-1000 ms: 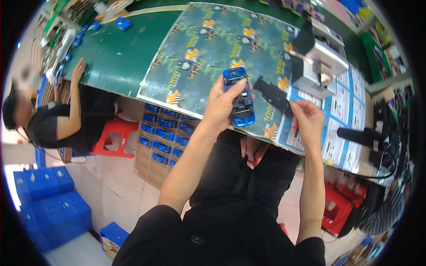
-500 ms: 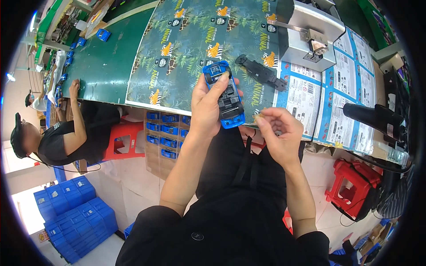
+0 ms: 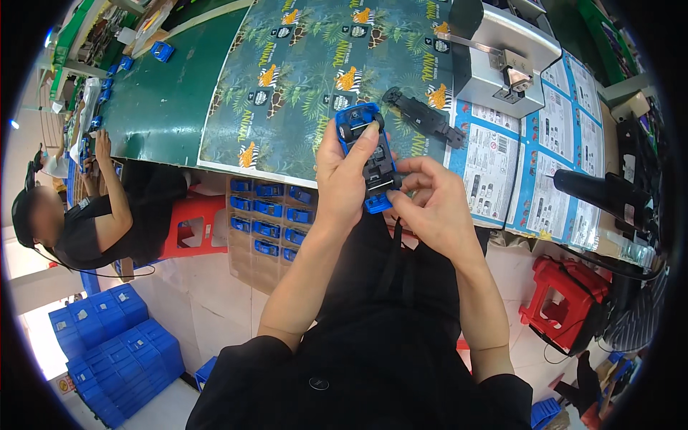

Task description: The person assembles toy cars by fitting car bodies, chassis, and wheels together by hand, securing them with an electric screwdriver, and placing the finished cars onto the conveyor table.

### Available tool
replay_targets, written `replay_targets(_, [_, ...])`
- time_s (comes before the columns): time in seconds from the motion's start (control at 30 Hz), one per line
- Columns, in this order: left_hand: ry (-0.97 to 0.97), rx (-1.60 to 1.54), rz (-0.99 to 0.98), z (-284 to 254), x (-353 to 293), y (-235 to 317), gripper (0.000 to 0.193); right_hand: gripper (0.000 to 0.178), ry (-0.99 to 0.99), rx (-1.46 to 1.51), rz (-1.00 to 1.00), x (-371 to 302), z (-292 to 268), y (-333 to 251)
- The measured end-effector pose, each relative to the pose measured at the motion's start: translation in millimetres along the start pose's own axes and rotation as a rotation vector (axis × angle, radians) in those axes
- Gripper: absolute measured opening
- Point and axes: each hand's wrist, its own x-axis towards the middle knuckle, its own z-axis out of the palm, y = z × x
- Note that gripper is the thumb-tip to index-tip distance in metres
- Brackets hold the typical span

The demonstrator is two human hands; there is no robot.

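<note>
My left hand (image 3: 342, 172) grips a blue toy car (image 3: 367, 116), turned over so its dark inner side and wheels face up. The left thumb presses near the car's far end. My right hand (image 3: 433, 204) is closed at the near end, with thumb and forefinger against the car's edge by a black wheel (image 3: 396, 181). Whether a small part is also between these fingers is hidden. Beyond the hands, a loose black chassis plate (image 3: 424, 118) lies on the patterned table sheet (image 3: 301, 93), touched by neither hand.
A grey metal machine (image 3: 498, 68) stands at the back right of the table, with a black arm-like bar (image 3: 602, 190) nearer. Below the table edge, a carton (image 3: 247, 269) holds several blue cars. At left, a co-worker (image 3: 93, 222) sits by a red stool (image 3: 197, 226).
My right hand has moved up and left from beside the car to its near end. The car has tilted slightly and shifted a little. The co-worker's raised hand has moved left.
</note>
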Motion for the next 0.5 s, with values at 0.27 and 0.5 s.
replay_targets(0.27, [-0.042, -0.021, -0.039, -7, 6, 3, 0.022, 0.018, -0.006, 0.058, 0.095, 12, 8, -2])
replay_targets(0.5, [-0.047, -0.02, -0.008, -7, 1, 2, 0.024, 0.015, -0.003, 0.081, 0.094, 5, 9, -1])
